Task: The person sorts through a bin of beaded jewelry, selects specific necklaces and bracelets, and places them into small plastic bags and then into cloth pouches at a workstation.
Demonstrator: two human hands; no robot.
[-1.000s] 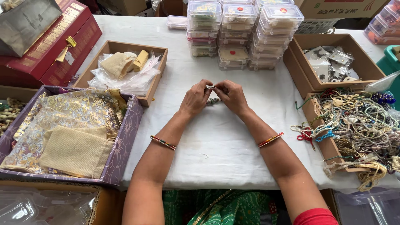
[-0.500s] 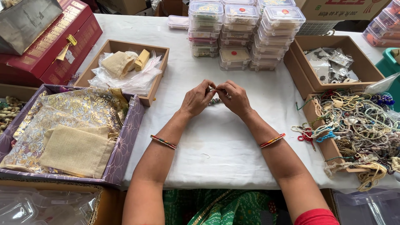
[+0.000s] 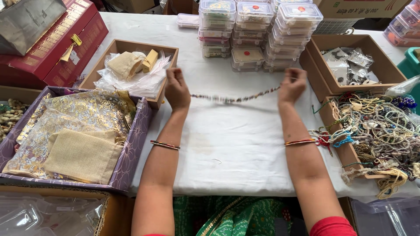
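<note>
Above the white-covered bench, a thin beaded strand hangs stretched between both hands, its long axis running left to right and sagging slightly in the middle. The left hand has its grip pinched shut on one end, the right hand on the other, so neither is nearer. Stacked clear plastic boxes stand just beyond; a box of tangled bead strings lies to the right.

2 hands, 1 bead strand, 2 burlap pouches (approx.), 3 cardboard boxes.
</note>
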